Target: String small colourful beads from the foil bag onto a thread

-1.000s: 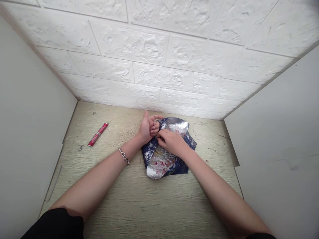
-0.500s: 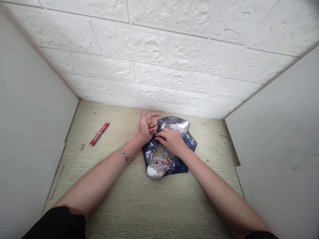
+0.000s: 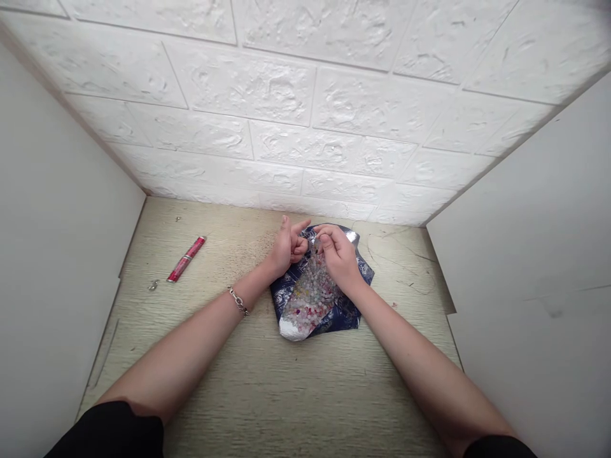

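Many small multicoloured beads (image 3: 310,294) lie heaped in a long silver-lined hollow of a dark blue wrapper (image 3: 347,313) with silver print. Over the wrapper's far left edge is my left hand (image 3: 287,247), thumb raised, forefinger stretched out and the other fingers curled into the palm. Close to its right, above the far end of the beads, my right hand (image 3: 340,259) pinches thumb and forefinger together. Whatever either hand grips is too small to make out. A silver chain bracelet (image 3: 237,300) circles my left wrist.
A red tube-like stick (image 3: 186,259) lies on the wooden tabletop (image 3: 286,394) to the left, with small shiny metal bits (image 3: 153,285) beside it. Thin threads or hairs (image 3: 396,245) lie at the right. A white brick-pattern wall (image 3: 281,83) and side panels enclose the table.
My right hand has lifted and shifted slightly right and away from me, its thumb and forefinger now pinched upward. My left hand has moved slightly right, its fingers still curled.
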Demonstrator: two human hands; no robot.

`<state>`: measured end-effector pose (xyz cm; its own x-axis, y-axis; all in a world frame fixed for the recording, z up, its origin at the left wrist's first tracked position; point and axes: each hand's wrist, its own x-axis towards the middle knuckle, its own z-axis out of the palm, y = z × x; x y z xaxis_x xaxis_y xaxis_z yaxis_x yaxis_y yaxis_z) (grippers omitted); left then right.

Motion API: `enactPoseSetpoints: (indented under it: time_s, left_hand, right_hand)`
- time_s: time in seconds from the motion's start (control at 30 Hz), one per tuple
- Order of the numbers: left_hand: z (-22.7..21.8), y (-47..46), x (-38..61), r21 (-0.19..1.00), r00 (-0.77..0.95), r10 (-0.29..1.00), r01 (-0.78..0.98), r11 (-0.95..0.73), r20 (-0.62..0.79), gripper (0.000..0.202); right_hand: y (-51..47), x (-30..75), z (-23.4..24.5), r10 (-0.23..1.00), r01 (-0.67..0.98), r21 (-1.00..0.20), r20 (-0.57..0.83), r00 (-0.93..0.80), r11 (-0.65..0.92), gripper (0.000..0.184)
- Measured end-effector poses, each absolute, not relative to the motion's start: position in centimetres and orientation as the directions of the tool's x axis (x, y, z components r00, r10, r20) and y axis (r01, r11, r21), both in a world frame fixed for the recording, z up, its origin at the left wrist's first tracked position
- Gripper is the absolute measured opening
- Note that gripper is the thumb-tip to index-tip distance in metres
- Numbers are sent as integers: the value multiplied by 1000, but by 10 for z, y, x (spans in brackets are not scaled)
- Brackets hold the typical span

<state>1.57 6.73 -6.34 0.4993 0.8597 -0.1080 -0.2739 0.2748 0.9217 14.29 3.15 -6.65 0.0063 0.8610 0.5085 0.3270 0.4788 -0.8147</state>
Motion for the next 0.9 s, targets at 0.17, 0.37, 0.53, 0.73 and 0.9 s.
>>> enactPoseSetpoints:
  time_s: [0.17,0.37,0.53,0.73,0.9]
  left_hand:
    - [-66,67,17,956,534,839,-175,234,-108,84]
    - [-74,66,16,974,587,810,-176,140,-10,77]
    - [-70,65,14,957,609,793,-235,168,10,81]
    - [-72,67,13,935,635,771,-299,190,46,92]
    - [-70,70,11,927,653,757,-292,235,14,92]
  right_hand:
    - [34,140,-68,955,32,-954,296,-21,297,22]
    - [26,137,-57,927,299,-878,342,-155,374,24]
    - [25,136,-59,907,347,-839,366,-209,418,26]
    - [29,137,-65,965,10,-982,183,-187,188,29]
    - [32,140,-65,990,-186,-972,140,21,141,28]
